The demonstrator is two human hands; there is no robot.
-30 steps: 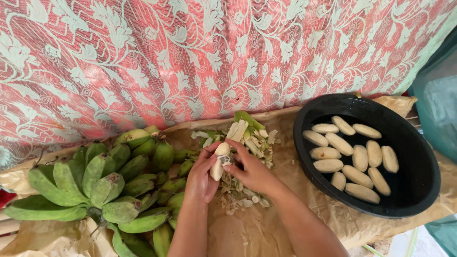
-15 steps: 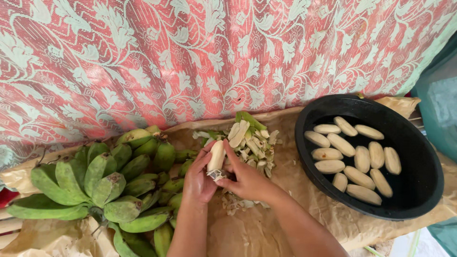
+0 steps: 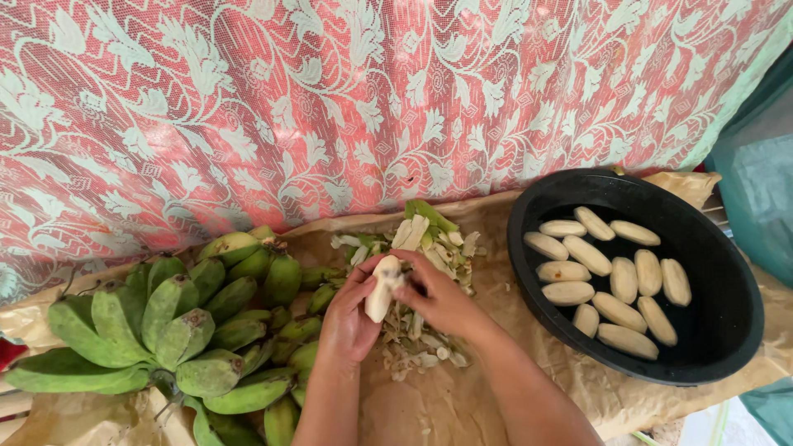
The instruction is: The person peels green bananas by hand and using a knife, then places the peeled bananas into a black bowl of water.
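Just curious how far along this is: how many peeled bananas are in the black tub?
11 peeled bananas lie in the black tub: three along the back, five across the middle, three in front. None seem hidden.

Surface: crumpled brown paper sheet (image 3: pixel 496 388), spread over what seems to be the floor, though the support under it cannot be made out.
Left part: heap of green unpeeled bananas (image 3: pixel 190 322), lying on the paper.
Middle: pile of peel scraps (image 3: pixel 421 248), pale and green, scattered toward the near edge.
Right part: round black basin (image 3: pixel 727 330), standing on the paper, holding peeled bananas (image 3: pixel 611 277).
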